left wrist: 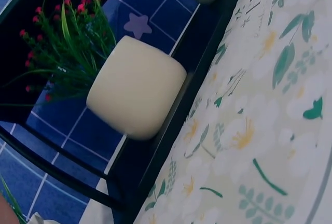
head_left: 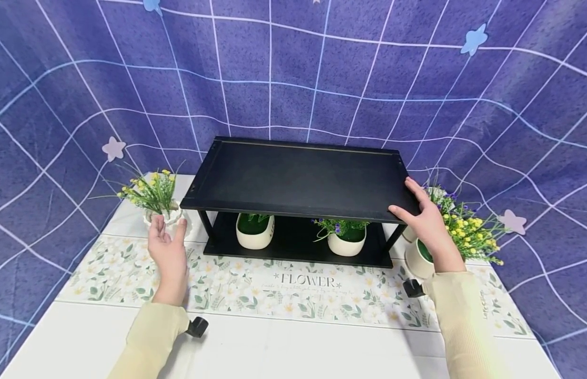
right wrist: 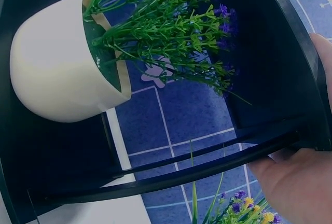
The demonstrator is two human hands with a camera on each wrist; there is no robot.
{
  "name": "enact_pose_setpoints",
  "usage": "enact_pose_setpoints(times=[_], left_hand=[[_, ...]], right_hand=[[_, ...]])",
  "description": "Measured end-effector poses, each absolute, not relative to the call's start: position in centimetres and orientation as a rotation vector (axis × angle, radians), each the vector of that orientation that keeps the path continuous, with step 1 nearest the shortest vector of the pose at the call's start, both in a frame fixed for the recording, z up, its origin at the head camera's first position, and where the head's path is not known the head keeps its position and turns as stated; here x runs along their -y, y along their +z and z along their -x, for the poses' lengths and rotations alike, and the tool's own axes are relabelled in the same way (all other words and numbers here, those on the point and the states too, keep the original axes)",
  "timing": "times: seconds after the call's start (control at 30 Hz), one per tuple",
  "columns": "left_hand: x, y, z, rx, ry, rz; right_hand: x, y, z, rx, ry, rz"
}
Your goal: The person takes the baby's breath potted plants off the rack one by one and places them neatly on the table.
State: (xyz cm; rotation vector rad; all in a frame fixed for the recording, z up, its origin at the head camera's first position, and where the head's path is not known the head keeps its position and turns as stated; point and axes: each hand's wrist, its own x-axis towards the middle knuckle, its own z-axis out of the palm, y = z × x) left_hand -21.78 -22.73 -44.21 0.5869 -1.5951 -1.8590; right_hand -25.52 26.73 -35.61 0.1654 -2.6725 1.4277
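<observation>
We have the shelf (head_left: 298, 176) ahead, stretching left to right: our right hand (head_left: 427, 223), nearer, grips its right end; our left hand (head_left: 168, 257), loosely open, is beside a flowerpot (head_left: 171, 223).

Item: black rectangular two-tier shelf (head_left: 293, 179), standing on a white desk (head_left: 255, 347) with a floral band lettered FLOWER. Lower tier: rounded cream pot with green foliage (head_left: 254, 239); rounded cream pot with violet-blue flowers (head_left: 346, 246). Right end: a bare right hand (head_left: 431, 226) gripping the top board; beside it, a cream pot with yellow flowers (head_left: 418, 262). Left: white scalloped pot with yellow-flowered grass (head_left: 169, 217), a bare left hand (head_left: 168, 255) before it, contact unclear. Backdrop: purple-blue gridded curtain (head_left: 293, 63).
</observation>
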Motion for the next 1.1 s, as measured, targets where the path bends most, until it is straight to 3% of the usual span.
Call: enact_pose_setpoints(times=[1.1], left_hand=[[20.9,-44.5,20.7,1.771,-1.956,-0.528]], right_hand=[[-26.7,-35.7,25.4,2.666,1.443,-0.166]])
